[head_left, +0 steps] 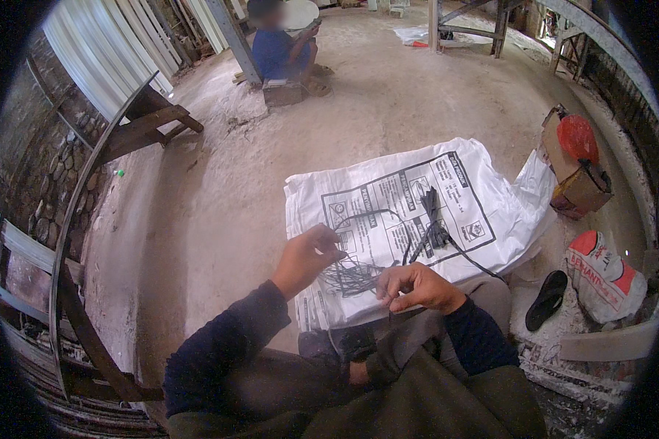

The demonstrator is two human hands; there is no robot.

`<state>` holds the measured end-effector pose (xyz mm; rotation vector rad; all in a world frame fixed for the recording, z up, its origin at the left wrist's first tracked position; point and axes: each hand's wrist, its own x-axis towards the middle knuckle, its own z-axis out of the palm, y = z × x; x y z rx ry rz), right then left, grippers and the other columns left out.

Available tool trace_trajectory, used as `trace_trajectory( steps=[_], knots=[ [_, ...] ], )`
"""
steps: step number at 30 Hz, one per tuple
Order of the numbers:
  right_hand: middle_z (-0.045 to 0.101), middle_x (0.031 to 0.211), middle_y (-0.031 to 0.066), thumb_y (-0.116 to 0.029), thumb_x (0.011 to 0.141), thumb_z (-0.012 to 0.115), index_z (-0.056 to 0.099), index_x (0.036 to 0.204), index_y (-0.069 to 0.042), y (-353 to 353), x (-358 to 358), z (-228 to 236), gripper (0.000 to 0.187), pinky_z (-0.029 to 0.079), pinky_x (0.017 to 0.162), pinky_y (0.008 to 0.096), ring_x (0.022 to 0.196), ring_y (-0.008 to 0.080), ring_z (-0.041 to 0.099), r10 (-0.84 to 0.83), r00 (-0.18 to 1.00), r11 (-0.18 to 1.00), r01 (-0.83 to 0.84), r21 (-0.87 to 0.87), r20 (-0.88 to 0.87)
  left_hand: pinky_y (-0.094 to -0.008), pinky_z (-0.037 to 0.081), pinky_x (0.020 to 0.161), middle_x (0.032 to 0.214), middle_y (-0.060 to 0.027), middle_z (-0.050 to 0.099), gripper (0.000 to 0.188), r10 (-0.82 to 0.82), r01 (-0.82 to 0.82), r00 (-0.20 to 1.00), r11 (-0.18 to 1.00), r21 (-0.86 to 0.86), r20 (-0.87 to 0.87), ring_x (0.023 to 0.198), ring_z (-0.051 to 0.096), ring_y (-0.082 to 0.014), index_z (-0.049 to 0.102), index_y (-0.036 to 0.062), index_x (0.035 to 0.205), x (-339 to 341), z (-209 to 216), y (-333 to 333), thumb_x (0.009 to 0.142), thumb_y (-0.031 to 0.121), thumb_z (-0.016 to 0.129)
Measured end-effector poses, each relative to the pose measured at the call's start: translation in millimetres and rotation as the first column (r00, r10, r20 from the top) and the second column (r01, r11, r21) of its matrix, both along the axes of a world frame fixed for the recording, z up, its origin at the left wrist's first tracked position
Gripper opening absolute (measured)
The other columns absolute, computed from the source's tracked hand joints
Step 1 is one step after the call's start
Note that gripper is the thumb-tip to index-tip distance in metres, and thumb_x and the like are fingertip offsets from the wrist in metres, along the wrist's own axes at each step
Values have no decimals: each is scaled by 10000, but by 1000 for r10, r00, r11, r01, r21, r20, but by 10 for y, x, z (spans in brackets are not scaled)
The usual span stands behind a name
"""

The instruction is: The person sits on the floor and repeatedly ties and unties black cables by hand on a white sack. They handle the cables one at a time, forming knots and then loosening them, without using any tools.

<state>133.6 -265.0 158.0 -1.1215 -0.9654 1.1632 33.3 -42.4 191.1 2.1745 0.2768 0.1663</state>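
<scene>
A dusty concrete floor is spread with a white printed sack. On the sack's near edge, a thin dark wire is pinched by the left hand out of a loose bundle of wires; the right hand is curled, fingers closed on strands beside it. The wires are judged light and springy (easily tangled), best taken near an end. A tied bunch lies mid-sack.
</scene>
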Motion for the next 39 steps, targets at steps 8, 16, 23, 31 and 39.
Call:
trace_trajectory(
  steps=[8,16,23,31,39],
  knots=[
    [556,725,-5,-31,662,704,561,733,-61,74,-20,-53,163,409,629,211,676,73,517,-359,926,930,345,-127,-116,-266,435,700,778,-49,610,414,-158,131,983,962,-240,-95,765,575,-131,421,71,1082,-50,121,-160,729,56,637],
    [500,666,-34,-48,740,638,548,774,-64,165,64,-380,98,378,567,192,611,37,450,-587,752,779,625,-42,301,-238,408,683,784,-28,596,454,-589,496,806,732,-467,-67,770,556,-96,355,86,1129,-114,181,-584,751,-10,589],
    [500,691,11,-51,732,623,638,840,-73,187,88,-415,112,380,566,225,642,94,454,-685,538,649,757,77,491,-239,409,670,751,-12,557,272,-560,507,829,759,-409,-10,730,519,-82,453,72,1015,-61,39,-509,769,48,566],
    [487,969,65,-81,680,688,654,791,-56,98,133,-252,118,395,712,250,830,134,480,-685,574,675,732,94,448,-239,423,638,735,-18,549,112,15,-12,1000,988,-156,21,686,507,-98,544,37,766,0,-90,57,693,75,619],
    [460,1158,120,-416,789,559,647,868,-37,89,-135,44,397,350,864,325,1021,207,459,-1,996,999,4,37,-89,-263,443,598,690,-75,604,144,108,-108,994,994,-16,-5,642,564,-140,595,4,743,-18,-87,164,710,135,644]
  ],
)
